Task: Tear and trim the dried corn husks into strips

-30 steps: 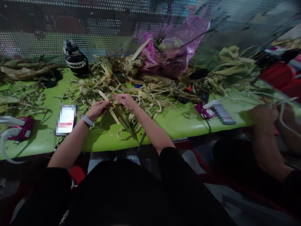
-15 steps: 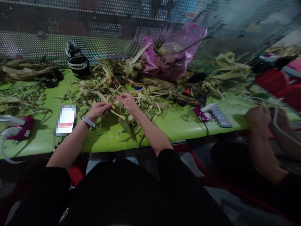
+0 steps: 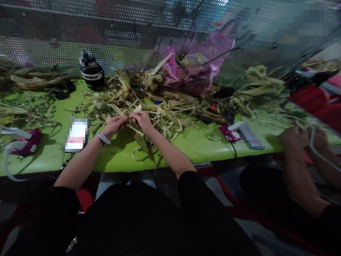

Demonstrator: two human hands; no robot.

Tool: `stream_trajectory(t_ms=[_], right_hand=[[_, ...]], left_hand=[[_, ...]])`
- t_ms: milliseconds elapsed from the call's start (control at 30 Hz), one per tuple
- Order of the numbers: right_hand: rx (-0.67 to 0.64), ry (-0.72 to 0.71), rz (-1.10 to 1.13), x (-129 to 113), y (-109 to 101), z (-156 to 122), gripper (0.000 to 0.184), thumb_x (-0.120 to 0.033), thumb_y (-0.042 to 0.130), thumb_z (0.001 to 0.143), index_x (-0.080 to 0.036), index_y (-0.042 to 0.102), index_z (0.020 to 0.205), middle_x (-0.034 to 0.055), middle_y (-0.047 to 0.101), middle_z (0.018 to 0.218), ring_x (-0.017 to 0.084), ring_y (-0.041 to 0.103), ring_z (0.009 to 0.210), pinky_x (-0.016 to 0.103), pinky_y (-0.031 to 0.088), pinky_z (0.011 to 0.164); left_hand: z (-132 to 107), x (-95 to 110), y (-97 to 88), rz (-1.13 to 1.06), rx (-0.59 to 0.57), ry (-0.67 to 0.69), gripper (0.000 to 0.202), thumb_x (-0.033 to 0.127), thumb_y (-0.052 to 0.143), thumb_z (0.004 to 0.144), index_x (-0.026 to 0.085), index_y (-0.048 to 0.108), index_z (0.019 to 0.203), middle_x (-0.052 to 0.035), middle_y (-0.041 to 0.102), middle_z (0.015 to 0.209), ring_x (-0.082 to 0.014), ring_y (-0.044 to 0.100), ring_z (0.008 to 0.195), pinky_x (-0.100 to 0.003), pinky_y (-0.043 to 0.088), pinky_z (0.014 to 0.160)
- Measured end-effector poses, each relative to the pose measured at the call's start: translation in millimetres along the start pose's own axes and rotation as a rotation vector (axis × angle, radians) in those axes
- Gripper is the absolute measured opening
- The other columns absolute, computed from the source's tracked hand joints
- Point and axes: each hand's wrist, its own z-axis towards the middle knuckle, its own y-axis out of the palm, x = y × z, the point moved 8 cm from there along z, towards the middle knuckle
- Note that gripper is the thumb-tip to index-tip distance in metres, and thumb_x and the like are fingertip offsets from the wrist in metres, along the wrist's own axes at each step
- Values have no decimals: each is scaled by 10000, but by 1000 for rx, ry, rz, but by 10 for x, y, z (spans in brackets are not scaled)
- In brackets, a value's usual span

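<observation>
Pinching pale husk (image 3: 137, 108) where both hands meet, to the left of the pink plastic bag (image 3: 197, 80) and nearer the body than it. At the right hand (image 3: 143, 121), closed firmly, thumb against fingers, with one end of the strip poking up past the knuckles. At the left hand (image 3: 116, 124), likewise drawn together at the fingertips on husk; cannot tell on which piece exactly, too small to see. Almost fingertip to fingertip, with palms down and inward, forearms slanting in from both sides, and a light wristband (image 3: 103, 138) on the left wrist. Dry and papery in look, cream to straw yellow, thin, narrowing toward the tip. Just below the fingers, farther from the bag, a broader greenish leaf (image 3: 144, 145) on the green tabletop (image 3: 112, 158). Right in front of the bag and spreading left of it, a tangled heap of husks (image 3: 181, 100). Farther left of the bag, a black bottle (image 3: 92, 73), upright. Well to the bag's right, nearer the body, a co-worker's hands (image 3: 294, 137).
</observation>
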Motion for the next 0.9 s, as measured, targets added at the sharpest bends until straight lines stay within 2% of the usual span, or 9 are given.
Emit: stream_trajectory(t_ms=[233, 433, 600, 733, 900], right_hand=[[23, 53, 13, 85, -54, 76, 390, -327, 654, 808, -183, 473, 495, -69, 437, 400, 53, 374, 389, 218, 306, 460], [-58, 127, 43, 167, 14, 69, 412, -485, 637, 839, -194, 490, 587, -56, 501, 461, 75, 414, 423, 225, 310, 454], [-56, 136, -48, 196, -11, 82, 506, -553, 603, 859, -209, 439, 526, -64, 399, 378, 77, 327, 379, 242, 263, 427], [29, 94, -101, 217, -137, 151, 570, -602, 580, 857, -215, 404, 477, -54, 374, 348, 80, 329, 374, 239, 275, 437], [66, 111, -68, 242, -183, 185, 567, -623, 591, 841, -201, 444, 492, -50, 405, 364, 73, 349, 372, 229, 279, 423]], left_hand=[[42, -63, -38, 77, 23, -6, 322, 416, 695, 781, 140, 628, 630, 34, 476, 478, -56, 344, 441, -233, 205, 465], [34, -1, -6, 93, -6, 25, 404, 492, 682, 804, 156, 587, 603, 7, 513, 516, -64, 370, 455, -235, 212, 462], [47, 59, 144, 198, -122, 6, 443, 515, 697, 792, 162, 572, 555, -2, 499, 482, -73, 339, 437, -244, 181, 452], [95, 177, 217, 257, -117, 37, 429, 421, 676, 834, 172, 528, 517, 14, 465, 456, -74, 327, 430, -245, 207, 473], [95, 224, 194, 324, -95, 29, 435, 323, 598, 884, 164, 518, 487, 12, 467, 435, -69, 324, 412, -247, 211, 473]])
